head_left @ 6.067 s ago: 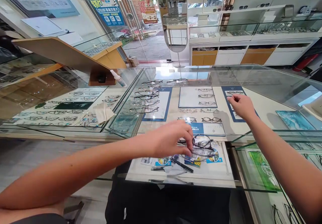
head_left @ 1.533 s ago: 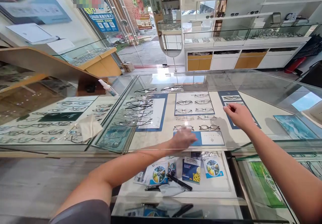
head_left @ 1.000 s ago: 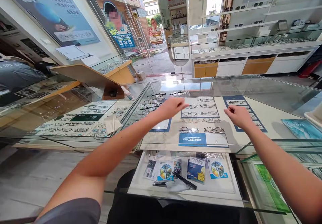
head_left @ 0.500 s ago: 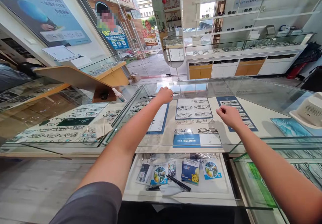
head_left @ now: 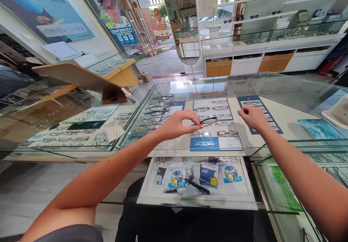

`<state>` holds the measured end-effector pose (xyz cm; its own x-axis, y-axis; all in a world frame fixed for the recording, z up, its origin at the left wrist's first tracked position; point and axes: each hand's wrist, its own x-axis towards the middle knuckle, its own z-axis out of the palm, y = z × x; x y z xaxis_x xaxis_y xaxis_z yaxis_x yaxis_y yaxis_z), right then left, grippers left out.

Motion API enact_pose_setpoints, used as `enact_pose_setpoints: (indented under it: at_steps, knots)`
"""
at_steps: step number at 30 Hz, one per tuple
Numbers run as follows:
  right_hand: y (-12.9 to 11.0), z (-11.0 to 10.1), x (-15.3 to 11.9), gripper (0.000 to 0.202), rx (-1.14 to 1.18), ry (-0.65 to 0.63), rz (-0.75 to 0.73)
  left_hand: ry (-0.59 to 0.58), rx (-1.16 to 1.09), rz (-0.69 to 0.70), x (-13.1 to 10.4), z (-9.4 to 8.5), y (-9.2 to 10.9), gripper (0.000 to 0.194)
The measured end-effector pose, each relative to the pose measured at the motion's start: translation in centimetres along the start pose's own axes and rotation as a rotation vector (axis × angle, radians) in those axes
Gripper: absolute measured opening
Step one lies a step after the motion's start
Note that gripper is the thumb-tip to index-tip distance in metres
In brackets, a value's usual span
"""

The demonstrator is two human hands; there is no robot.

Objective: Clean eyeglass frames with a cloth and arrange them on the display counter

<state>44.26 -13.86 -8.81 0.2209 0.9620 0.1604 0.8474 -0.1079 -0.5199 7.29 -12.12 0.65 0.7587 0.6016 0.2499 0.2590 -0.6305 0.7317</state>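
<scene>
Left hand [head_left: 178,124] drawn back from far row, now pinching black glasses [head_left: 207,120].

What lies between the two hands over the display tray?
Head view: dark glasses pinched by the left hand reach toward the right hand.

I see the glass display case [head_left: 272,86] filling the middle of the frame, with rows of eyeglasses [head_left: 212,108] inside it. Below it, at lower centre, an open drawer [head_left: 239,195] holds leaflets [head_left: 208,174] and a pen [head_left: 196,186]. A second case [head_left: 67,126] sits at left, a folded cloth [head_left: 113,130] inside. Behind, at upper centre, stands a mirror [head_left: 185,24]; wall shelves [head_left: 272,13] run along the upper right.
</scene>
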Motion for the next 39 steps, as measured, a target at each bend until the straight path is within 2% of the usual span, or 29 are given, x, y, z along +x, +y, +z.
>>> enact_pose_setpoints:
  at_steps: [3,6,9,12,15,20,23,26,32,36,39]
  knots:
    - [0.0,-0.2,0.0,0.035,-0.029,-0.001,0.007,-0.126,-0.283,-0.081,-4.0,2.2,1.8,0.016]
    - [0.0,-0.3,0.0,0.035,-0.048,0.01,0.005,-0.209,-0.517,-0.211,-6.8,4.5,1.7,0.019]
    - [-0.1,-0.5,-0.1,0.035,-0.054,0.018,0.004,-0.265,-0.715,-0.322,-8.4,6.7,0.9,0.024]
    - [-0.2,-0.6,-0.1,0.035,-0.052,0.034,-0.008,-0.319,-0.835,-0.356,-8.9,8.7,0.1,0.024]
    - [-0.3,-0.8,-0.1,0.035,-0.05,0.044,-0.021,-0.35,-0.803,-0.377,-8.9,10.4,-0.9,0.022]
    - [-0.4,-0.8,0.0,0.035,-0.055,0.042,-0.009,-0.36,-0.506,-0.428,-8.4,13.1,-4.0,0.013]
    - [-0.6,-0.8,-0.1,0.033,-0.053,0.033,-0.005,-0.265,-0.274,-0.487,-7.2,14.1,-6.9,0.007]
    - [-0.9,-0.9,-0.2,0.032,-0.038,0.019,0.002,-0.1,-0.067,-0.464,-5.2,14.0,-10.1,0.009]
    - [-1.0,-0.8,-0.2,0.034,-0.029,0.012,0.011,0.268,0.165,-0.344,-0.3,11.5,-15.9,0.013]
    - [-0.6,-0.4,-0.1,0.036,-0.028,0.015,0.001,0.406,0.291,-0.322,2.6,10.0,-18.9,0.015]
    - [-0.5,-0.2,-0.1,0.037,-0.025,0.019,-0.006,0.43,0.455,-0.283,4.5,9.4,-21.0,0.018]
